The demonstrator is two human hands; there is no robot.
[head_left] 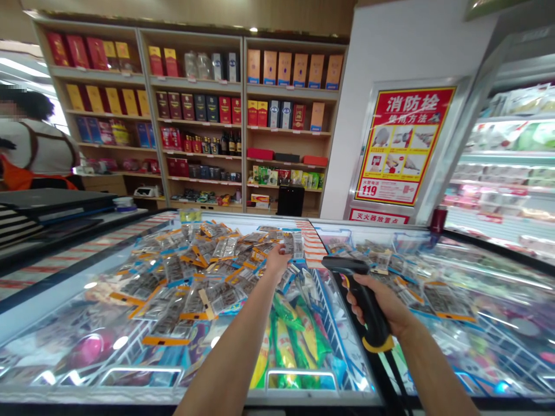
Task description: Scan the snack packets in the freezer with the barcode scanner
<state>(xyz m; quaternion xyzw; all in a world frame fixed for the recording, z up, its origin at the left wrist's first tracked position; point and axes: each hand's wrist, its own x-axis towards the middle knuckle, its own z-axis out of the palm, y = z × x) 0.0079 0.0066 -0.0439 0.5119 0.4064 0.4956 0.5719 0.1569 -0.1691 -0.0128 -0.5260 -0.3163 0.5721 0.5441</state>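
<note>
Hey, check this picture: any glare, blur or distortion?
Head view: glare spots on the freezer glass; head view: chilled shelves at right look smeared, while the scanner in the right hand is fairly crisp; head view: wide-angle stretch, wooden shelves splaying toward the top.

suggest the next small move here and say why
I'd probably bring the black and yellow pistol-shaped scanner slightly nearer the flat, clear plastic packet: the right hand grips the scanner, the left hand is at the packet, and a gap separates scanner and packet.
</note>
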